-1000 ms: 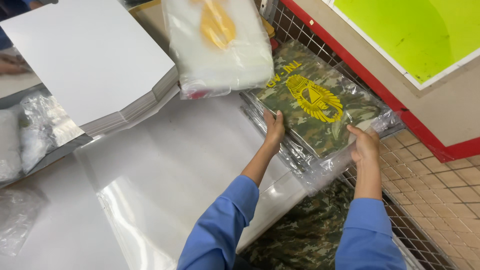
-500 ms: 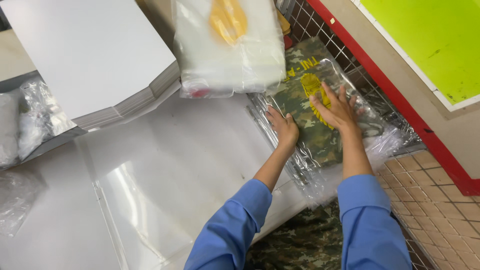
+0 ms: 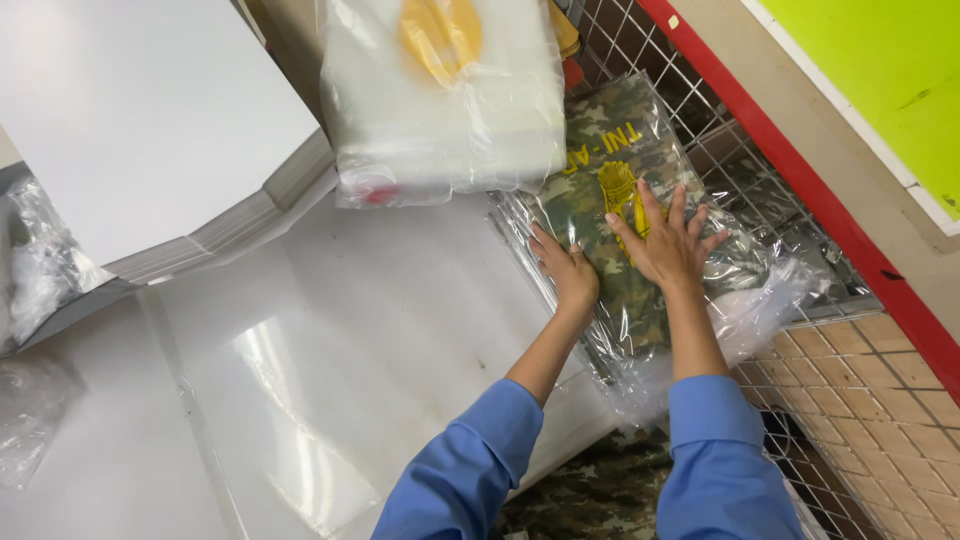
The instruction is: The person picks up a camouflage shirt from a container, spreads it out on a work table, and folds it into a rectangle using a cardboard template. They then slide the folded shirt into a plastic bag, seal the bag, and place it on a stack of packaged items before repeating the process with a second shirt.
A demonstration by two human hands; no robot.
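Pressing down on the bagged camouflage garment point(image 3: 610, 215) — both hands were flat on it. The right hand point(image 3: 662, 240) lay palm-down over the yellow emblem point(image 3: 620, 190), fingers fanned wide. The left hand point(image 3: 566, 272) sat at the pack's left edge, fingers together and flat, thumb tucked along the plastic. Neither hand pinched anything.

The pack lay at the right end of the white table point(image 3: 400, 300), its far side against the wire mesh basket point(image 3: 740, 170) and its loose bag mouth point(image 3: 770, 300) trailing off toward the tiled floor.

Risks as I judged them:
- Slick polybag on a slick clear plastic sheet point(image 3: 300, 400) — downward pressure could have skated the pack sideways off the table edge.
- Trapped air could have ballooned toward the open end and wrinkled the fold.
- The loose film near the mesh could have snagged on a wire and torn.
- The stacked white bagged bundle point(image 3: 440, 100) sat touching the pack's top edge; a shove forward might have nudged it.

Whether the bag mouth was sealed — couldn't tell, too much glare there.
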